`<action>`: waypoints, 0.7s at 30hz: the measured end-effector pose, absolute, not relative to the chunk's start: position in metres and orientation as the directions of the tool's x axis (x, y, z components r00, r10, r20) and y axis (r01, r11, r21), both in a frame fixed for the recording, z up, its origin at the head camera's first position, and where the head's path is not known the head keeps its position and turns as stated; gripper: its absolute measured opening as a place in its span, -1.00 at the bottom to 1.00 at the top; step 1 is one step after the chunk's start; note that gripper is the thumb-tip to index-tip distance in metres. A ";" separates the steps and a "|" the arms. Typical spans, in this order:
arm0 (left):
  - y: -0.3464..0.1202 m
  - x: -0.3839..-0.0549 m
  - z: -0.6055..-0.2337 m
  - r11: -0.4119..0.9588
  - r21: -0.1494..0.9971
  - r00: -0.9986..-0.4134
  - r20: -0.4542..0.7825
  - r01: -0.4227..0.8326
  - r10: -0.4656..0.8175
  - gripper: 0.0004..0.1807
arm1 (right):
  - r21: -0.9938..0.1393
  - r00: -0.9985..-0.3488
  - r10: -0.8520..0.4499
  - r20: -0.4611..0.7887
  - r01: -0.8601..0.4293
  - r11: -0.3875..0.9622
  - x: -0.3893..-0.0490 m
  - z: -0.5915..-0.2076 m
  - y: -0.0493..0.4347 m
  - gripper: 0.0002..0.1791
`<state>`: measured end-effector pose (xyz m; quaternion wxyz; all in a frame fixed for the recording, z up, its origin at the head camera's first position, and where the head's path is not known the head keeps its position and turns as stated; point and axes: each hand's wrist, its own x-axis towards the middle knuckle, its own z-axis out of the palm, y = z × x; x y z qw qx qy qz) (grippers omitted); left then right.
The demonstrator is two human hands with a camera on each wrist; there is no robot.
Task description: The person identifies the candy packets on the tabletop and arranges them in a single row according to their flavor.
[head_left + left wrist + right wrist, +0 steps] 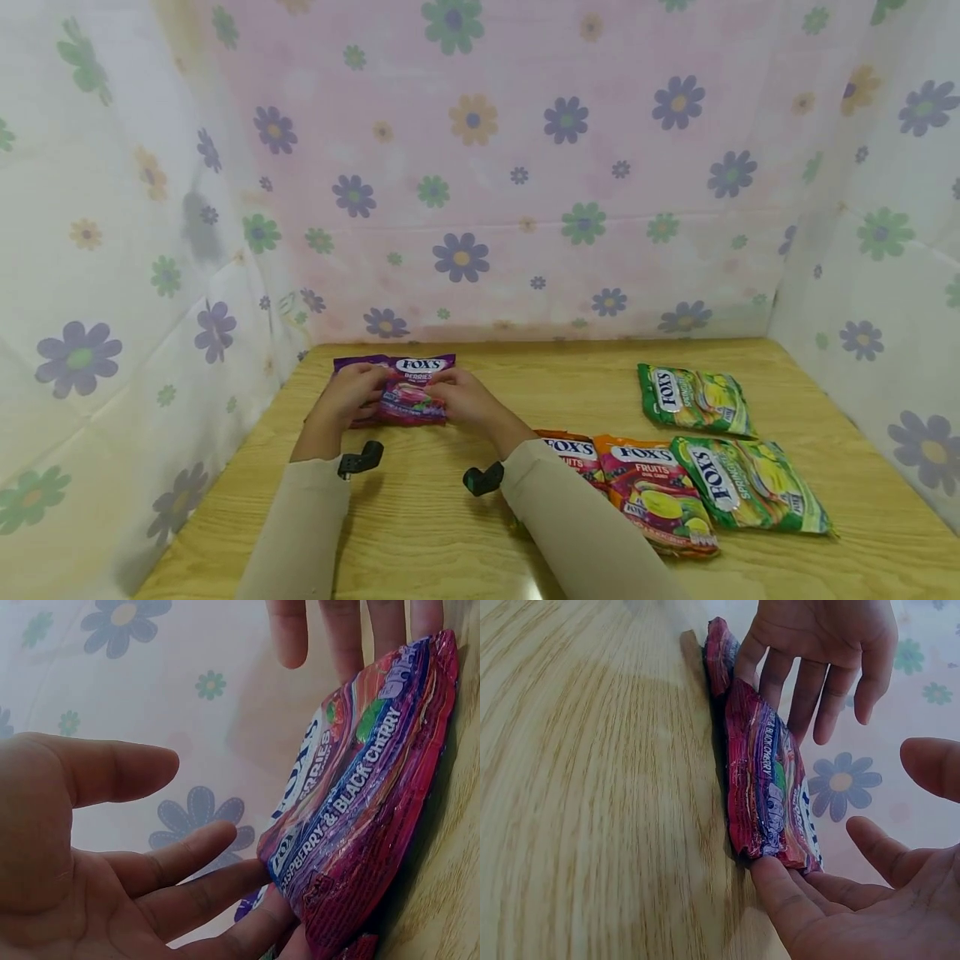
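A purple bag of Fox's Berries candy (414, 393) lies on the table at the back left. My left hand (348, 398) is at its left end, fingers extended and touching the bag's edge in the left wrist view. At the right end, my right hand (474, 403) touches the bag with loosely straight fingers, as the right wrist view shows. Both thumbs stand off the wrapper. A second purple bag (720, 656) lies close beside the first on the left, largely covered by the left hand in the head view.
Orange Fox's Fruits bags (656, 496) lie at the front right, one partly hidden by my right sleeve (577, 525). To their right is a green Fox's bag (753, 487), with another green bag (696, 400) behind it. Flowered cloth (517, 200) encloses the wooden table (420, 517).
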<state>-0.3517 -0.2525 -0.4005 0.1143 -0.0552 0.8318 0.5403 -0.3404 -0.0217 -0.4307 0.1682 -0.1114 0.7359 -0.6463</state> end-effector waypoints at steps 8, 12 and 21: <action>-0.252 -0.350 -0.395 0.437 0.874 -0.972 -0.233 -0.211 -0.005 -0.32 | -0.986 -0.921 -0.373 -0.114 0.059 0.156 -0.339 -0.426 -0.025 -0.41; -0.252 -0.351 -0.393 0.429 0.881 -0.975 -0.221 -0.200 0.000 -0.36 | -0.982 -0.926 -0.362 -0.110 0.045 0.183 -0.341 -0.427 -0.025 -0.40; -0.256 -0.351 -0.402 0.619 0.779 -0.986 -0.163 -0.101 0.045 -0.41 | -0.952 -0.918 -0.378 -0.119 -0.002 0.305 -0.347 -0.439 -0.021 -0.47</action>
